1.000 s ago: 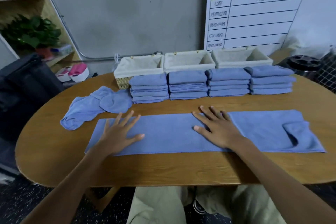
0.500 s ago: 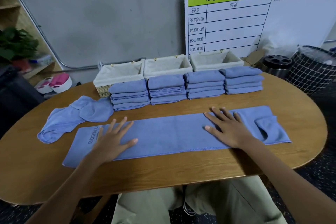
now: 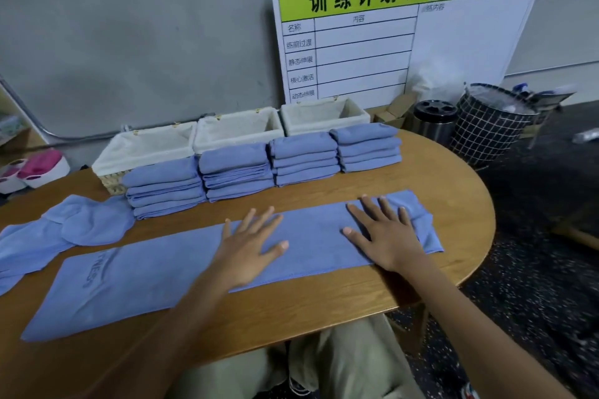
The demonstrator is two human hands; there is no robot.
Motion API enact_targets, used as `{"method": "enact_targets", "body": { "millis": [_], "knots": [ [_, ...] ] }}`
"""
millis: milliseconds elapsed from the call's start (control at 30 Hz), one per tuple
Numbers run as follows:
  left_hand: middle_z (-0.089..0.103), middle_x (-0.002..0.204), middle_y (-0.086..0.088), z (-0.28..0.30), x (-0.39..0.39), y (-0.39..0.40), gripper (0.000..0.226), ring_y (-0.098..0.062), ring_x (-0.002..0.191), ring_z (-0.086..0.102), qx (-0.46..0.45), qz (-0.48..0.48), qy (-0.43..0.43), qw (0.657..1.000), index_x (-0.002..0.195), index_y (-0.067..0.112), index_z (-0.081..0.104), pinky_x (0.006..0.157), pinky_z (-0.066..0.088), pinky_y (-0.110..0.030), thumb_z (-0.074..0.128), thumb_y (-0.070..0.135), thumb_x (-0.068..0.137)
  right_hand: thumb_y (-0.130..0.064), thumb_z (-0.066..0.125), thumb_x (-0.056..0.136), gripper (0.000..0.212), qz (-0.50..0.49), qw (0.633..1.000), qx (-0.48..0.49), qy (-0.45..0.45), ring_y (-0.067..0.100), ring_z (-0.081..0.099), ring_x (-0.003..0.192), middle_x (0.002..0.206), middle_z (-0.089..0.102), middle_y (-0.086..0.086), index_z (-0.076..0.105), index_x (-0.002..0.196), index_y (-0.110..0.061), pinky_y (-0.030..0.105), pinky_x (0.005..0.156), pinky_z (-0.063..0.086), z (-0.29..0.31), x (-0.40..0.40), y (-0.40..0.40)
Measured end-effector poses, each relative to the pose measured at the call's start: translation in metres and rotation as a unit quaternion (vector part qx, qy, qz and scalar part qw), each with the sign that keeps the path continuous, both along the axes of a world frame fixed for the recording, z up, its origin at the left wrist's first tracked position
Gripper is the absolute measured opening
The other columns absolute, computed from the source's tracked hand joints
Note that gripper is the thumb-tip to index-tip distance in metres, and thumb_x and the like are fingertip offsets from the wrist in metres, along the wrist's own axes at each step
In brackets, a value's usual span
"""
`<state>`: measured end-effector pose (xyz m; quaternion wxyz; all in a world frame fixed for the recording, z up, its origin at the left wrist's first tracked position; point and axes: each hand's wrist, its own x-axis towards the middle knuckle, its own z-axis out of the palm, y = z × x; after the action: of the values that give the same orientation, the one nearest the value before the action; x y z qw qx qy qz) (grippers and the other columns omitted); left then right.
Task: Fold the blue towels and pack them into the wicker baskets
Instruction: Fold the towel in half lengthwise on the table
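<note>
A long blue towel (image 3: 155,272), folded into a narrow strip, lies across the wooden table (image 3: 324,301). My left hand (image 3: 249,246) presses flat on its middle with fingers spread. My right hand (image 3: 382,233) presses flat near the towel's right end, where a corner is turned over. Behind it stand several stacks of folded blue towels (image 3: 236,172). Three lined wicker baskets (image 3: 146,152) stand in a row at the table's far edge, with nothing visible inside. A crumpled blue towel (image 3: 64,233) lies at the left.
A white planning board (image 3: 405,32) leans on the wall behind the baskets. Past the table's right end stand a black bin (image 3: 434,120) and a grid-patterned basket (image 3: 492,123). A pink and white item (image 3: 35,168) sits on the floor at left.
Both hands have slid to the right along the towel strip, staying flat on it. The camera has turned right, so the table's right end now shows.
</note>
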<state>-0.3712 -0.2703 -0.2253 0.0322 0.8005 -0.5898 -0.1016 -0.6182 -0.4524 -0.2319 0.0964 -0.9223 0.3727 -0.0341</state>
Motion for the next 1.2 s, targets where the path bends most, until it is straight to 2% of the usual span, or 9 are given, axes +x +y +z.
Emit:
{"method": "enact_targets", "body": {
  "millis": [100,267,367,533,800,900,1000,1100,1200],
  "knots": [
    [-0.022,0.16,0.027,-0.007,0.007,0.0,0.085,-0.011,0.15,-0.022,-0.001,0.01,-0.026,1.0,0.154,0.053,-0.007,0.12,-0.012,-0.057,-0.003,0.09,0.076,-0.082,-0.006,0.079,0.088,-0.035,0.999,-0.008,0.006,0.023,-0.011,0.153,0.166,-0.01,-0.009,0.002,0.157,-0.042,0.053,0.121,-0.001,-0.002,-0.031,-0.011],
    [-0.02,0.161,0.024,-0.002,0.003,-0.005,0.089,-0.015,0.152,-0.02,-0.001,0.007,-0.035,0.999,0.155,0.051,-0.003,0.12,-0.009,-0.061,-0.003,0.089,0.075,-0.087,-0.024,0.064,0.11,-0.049,0.998,-0.03,0.012,0.023,-0.01,0.153,0.167,-0.006,-0.007,0.006,0.158,-0.038,0.051,0.12,0.002,-0.002,-0.054,-0.019],
    [-0.018,0.163,0.023,0.008,-0.006,-0.023,0.087,-0.013,0.152,-0.017,-0.037,0.014,-0.056,0.998,0.157,0.045,-0.001,0.12,-0.007,-0.06,0.001,0.087,0.081,-0.079,-0.001,0.086,0.085,-0.029,0.999,-0.038,-0.014,0.025,-0.007,0.153,0.167,-0.001,-0.008,0.014,0.157,-0.035,0.053,0.12,-0.002,0.009,-0.034,-0.021],
    [-0.022,0.161,0.023,-0.001,-0.045,-0.06,0.082,-0.012,0.151,-0.022,-0.003,-0.014,-0.032,0.999,0.157,0.045,-0.008,0.121,-0.011,-0.055,0.008,0.083,0.086,-0.067,0.013,0.097,0.066,-0.011,1.0,0.006,-0.018,0.019,-0.009,0.153,0.167,-0.001,-0.012,0.01,0.157,-0.039,0.049,0.122,-0.003,-0.003,-0.01,-0.029],
    [-0.025,0.159,0.023,-0.008,0.004,-0.012,0.093,-0.012,0.151,-0.021,-0.002,0.012,-0.041,0.999,0.153,0.049,-0.012,0.122,-0.009,-0.053,-0.005,0.094,0.072,-0.074,0.007,0.091,0.073,-0.038,0.999,0.011,0.005,0.017,-0.013,0.152,0.165,-0.009,-0.013,0.001,0.157,-0.043,0.049,0.123,-0.003,-0.001,-0.03,-0.043],
    [-0.022,0.16,0.022,-0.005,0.016,0.004,0.095,-0.015,0.153,-0.017,0.012,0.024,-0.043,0.999,0.155,0.047,-0.009,0.124,-0.004,-0.053,-0.008,0.094,0.072,-0.065,0.018,0.099,0.064,-0.034,0.999,0.011,-0.03,0.018,-0.001,0.154,0.166,0.003,-0.011,0.016,0.157,-0.037,0.046,0.122,0.004,0.0,-0.031,-0.043],
    [-0.006,0.166,0.015,0.008,0.005,-0.011,0.101,-0.018,0.155,-0.004,-0.003,0.025,-0.058,0.998,0.159,0.039,0.008,0.123,0.004,-0.051,-0.005,0.09,0.074,-0.054,0.034,0.101,0.054,-0.083,0.991,-0.016,-0.102,0.024,0.034,0.142,0.157,0.033,-0.005,0.043,0.147,-0.026,0.043,0.114,0.025,0.008,-0.05,-0.051],
    [0.028,0.162,0.006,0.02,-0.03,-0.067,0.085,-0.019,0.148,0.026,-0.08,0.004,-0.025,0.996,0.155,0.026,0.031,0.12,0.024,-0.043,0.013,0.078,0.091,-0.054,0.039,0.101,0.056,-0.114,0.99,-0.031,-0.081,0.025,0.035,0.139,0.154,0.037,0.0,0.041,0.148,-0.023,0.044,0.113,0.027,0.01,-0.065,-0.055],
    [0.042,0.153,-0.001,0.023,-0.083,-0.144,0.062,-0.022,0.141,0.038,-0.095,-0.062,0.061,0.992,0.151,0.024,0.042,0.113,0.035,-0.043,0.04,0.06,0.1,-0.056,0.038,0.099,0.064,-0.114,0.988,-0.033,-0.095,0.025,0.035,0.14,0.154,0.038,0.003,0.034,0.151,-0.019,0.044,0.113,0.027,0.007,-0.063,-0.051]
  ]
}}
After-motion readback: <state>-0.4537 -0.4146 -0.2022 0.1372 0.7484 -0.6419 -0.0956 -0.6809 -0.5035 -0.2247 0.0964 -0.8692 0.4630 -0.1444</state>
